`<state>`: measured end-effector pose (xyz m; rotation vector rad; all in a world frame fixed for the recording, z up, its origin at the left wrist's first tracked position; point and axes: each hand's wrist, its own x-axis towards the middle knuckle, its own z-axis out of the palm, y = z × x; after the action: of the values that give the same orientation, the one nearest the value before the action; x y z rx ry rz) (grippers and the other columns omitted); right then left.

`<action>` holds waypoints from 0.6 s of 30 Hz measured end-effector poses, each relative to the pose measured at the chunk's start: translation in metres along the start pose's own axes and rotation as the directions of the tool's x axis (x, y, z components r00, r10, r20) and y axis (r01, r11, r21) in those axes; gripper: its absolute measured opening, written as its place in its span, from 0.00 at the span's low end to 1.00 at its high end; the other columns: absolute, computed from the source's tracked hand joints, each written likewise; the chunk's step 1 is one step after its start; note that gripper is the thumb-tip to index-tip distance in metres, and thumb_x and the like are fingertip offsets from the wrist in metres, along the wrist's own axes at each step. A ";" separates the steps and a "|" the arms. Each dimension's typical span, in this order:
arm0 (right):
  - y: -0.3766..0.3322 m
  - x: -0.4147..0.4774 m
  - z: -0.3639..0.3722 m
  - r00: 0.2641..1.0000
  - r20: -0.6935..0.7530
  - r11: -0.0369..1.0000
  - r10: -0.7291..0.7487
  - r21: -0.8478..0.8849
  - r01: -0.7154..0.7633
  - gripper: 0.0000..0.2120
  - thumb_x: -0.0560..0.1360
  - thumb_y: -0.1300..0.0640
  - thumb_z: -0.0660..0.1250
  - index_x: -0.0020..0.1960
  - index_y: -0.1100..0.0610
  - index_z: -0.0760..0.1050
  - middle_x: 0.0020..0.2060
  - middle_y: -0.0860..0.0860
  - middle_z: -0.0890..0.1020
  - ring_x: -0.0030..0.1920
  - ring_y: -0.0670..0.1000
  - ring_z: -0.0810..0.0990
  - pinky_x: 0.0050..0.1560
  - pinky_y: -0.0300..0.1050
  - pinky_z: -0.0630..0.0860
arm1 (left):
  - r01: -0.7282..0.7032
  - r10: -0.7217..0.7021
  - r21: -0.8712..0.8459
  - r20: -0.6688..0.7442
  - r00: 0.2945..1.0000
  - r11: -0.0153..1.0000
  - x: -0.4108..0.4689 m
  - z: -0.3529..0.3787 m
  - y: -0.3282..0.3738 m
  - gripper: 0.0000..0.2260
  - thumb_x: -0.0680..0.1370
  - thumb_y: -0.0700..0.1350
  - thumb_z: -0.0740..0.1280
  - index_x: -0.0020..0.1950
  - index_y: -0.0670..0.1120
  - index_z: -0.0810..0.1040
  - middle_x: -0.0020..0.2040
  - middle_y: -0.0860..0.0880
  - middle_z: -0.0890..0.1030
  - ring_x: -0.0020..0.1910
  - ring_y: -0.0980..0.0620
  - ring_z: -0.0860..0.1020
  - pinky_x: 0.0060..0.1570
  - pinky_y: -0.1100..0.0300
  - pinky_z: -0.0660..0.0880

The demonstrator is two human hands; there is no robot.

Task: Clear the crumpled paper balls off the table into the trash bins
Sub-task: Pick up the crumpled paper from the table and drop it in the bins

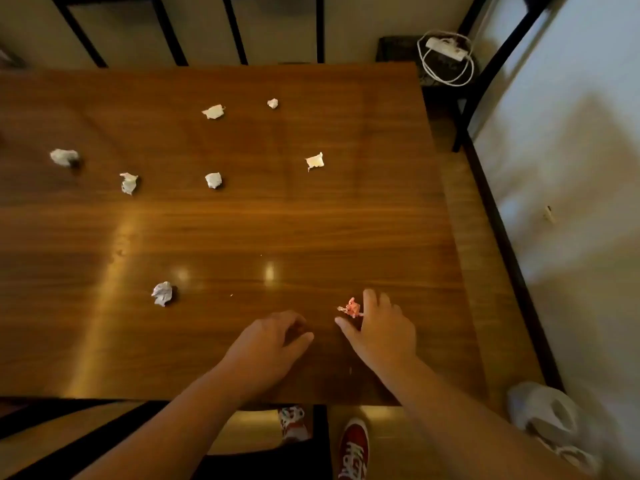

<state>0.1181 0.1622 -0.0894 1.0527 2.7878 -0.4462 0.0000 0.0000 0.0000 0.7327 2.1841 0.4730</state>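
R hand [382,329] was spread wide over the near-right part of the wooden table [242,230], thumb and fingers apart around a pink-red paper ball [351,308], touching or just beside it, not yet pinched; L hand [273,341] hovered nearby, fingers loosely curled, holding nothing seen; one white ball [162,293] lay near-left; six more white balls sat farther off, incl. one [315,161] right of centre; no bin clearly visible.

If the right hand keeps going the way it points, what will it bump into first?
Most likely the pink paper ball. It lies right at the right hand, between thumb and fingers, seemingly not yet gripped.
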 end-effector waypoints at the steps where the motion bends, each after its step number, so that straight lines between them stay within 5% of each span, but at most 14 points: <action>1: -0.004 0.004 0.002 0.999 -0.036 0.999 0.011 -0.033 -0.012 0.34 0.70 0.27 0.53 0.66 0.49 0.64 0.57 0.50 0.77 0.52 0.52 0.79 0.37 0.43 0.75 | 0.007 -0.007 0.017 0.019 1.000 1.000 0.008 -0.003 -0.004 0.15 0.76 0.59 0.63 0.62 0.59 0.73 0.55 0.57 0.77 0.51 0.59 0.76 0.52 0.58 0.77; 5: -0.012 0.020 0.021 0.991 -0.075 0.992 -0.109 -0.078 0.103 0.24 0.75 0.33 0.52 0.62 0.48 0.67 0.50 0.50 0.78 0.45 0.50 0.79 0.32 0.39 0.74 | 0.015 -0.019 0.048 0.072 0.997 0.999 0.041 -0.014 -0.019 0.15 0.77 0.58 0.62 0.63 0.59 0.72 0.53 0.57 0.77 0.47 0.60 0.77 0.45 0.62 0.77; 10: -0.011 0.049 0.013 0.978 -0.068 0.974 -0.198 -0.121 0.189 0.10 0.78 0.44 0.60 0.45 0.48 0.74 0.30 0.44 0.75 0.24 0.43 0.71 0.22 0.33 0.57 | -0.011 0.011 -0.008 0.098 0.995 1.000 0.080 -0.033 -0.030 0.13 0.77 0.60 0.62 0.60 0.60 0.73 0.49 0.58 0.77 0.45 0.59 0.78 0.41 0.64 0.77; 12: -0.009 0.063 0.009 0.988 -0.048 0.987 -0.146 0.062 0.149 0.12 0.79 0.44 0.58 0.40 0.46 0.71 0.29 0.44 0.73 0.25 0.44 0.71 0.23 0.35 0.64 | -0.027 0.029 -0.026 0.104 0.994 0.999 0.097 -0.042 -0.033 0.10 0.77 0.61 0.61 0.56 0.62 0.74 0.47 0.58 0.78 0.44 0.59 0.78 0.39 0.65 0.76; 14: -0.014 0.080 -0.001 0.999 0.024 0.899 -0.021 0.437 0.008 0.15 0.79 0.44 0.57 0.36 0.48 0.71 0.27 0.45 0.73 0.27 0.45 0.73 0.27 0.38 0.68 | -0.046 0.051 -0.057 0.093 0.994 0.997 0.113 -0.052 -0.034 0.09 0.76 0.62 0.61 0.54 0.63 0.74 0.46 0.59 0.78 0.44 0.60 0.78 0.39 0.65 0.76; 15: -0.019 0.089 -0.009 0.990 0.103 0.746 0.095 0.651 -0.139 0.16 0.79 0.45 0.58 0.35 0.50 0.72 0.25 0.45 0.72 0.25 0.45 0.71 0.26 0.39 0.67 | -0.059 0.064 -0.068 0.080 0.995 0.996 0.122 -0.057 -0.034 0.08 0.76 0.62 0.61 0.53 0.64 0.74 0.46 0.59 0.78 0.43 0.61 0.79 0.38 0.66 0.76; 16: -0.023 0.098 -0.017 0.948 0.238 0.485 0.211 0.817 -0.313 0.17 0.79 0.46 0.59 0.35 0.51 0.73 0.23 0.45 0.70 0.23 0.45 0.68 0.24 0.40 0.65 | -0.065 0.070 -0.079 0.071 0.995 0.995 0.131 -0.062 -0.032 0.07 0.76 0.62 0.61 0.52 0.65 0.73 0.46 0.59 0.79 0.43 0.61 0.79 0.37 0.66 0.75; 18: -0.029 0.117 -0.029 0.820 0.537 -0.160 0.200 0.843 -0.513 0.17 0.79 0.48 0.61 0.36 0.55 0.75 0.23 0.47 0.68 0.23 0.46 0.64 0.21 0.40 0.60 | -0.076 0.080 -0.066 0.052 0.995 0.995 0.151 -0.073 -0.027 0.05 0.76 0.62 0.61 0.50 0.66 0.72 0.45 0.59 0.79 0.42 0.61 0.79 0.36 0.68 0.74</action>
<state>0.0106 0.2240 -0.0816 1.6681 1.2449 -2.5183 -0.1468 0.0684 -0.0512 0.7891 2.0857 0.5541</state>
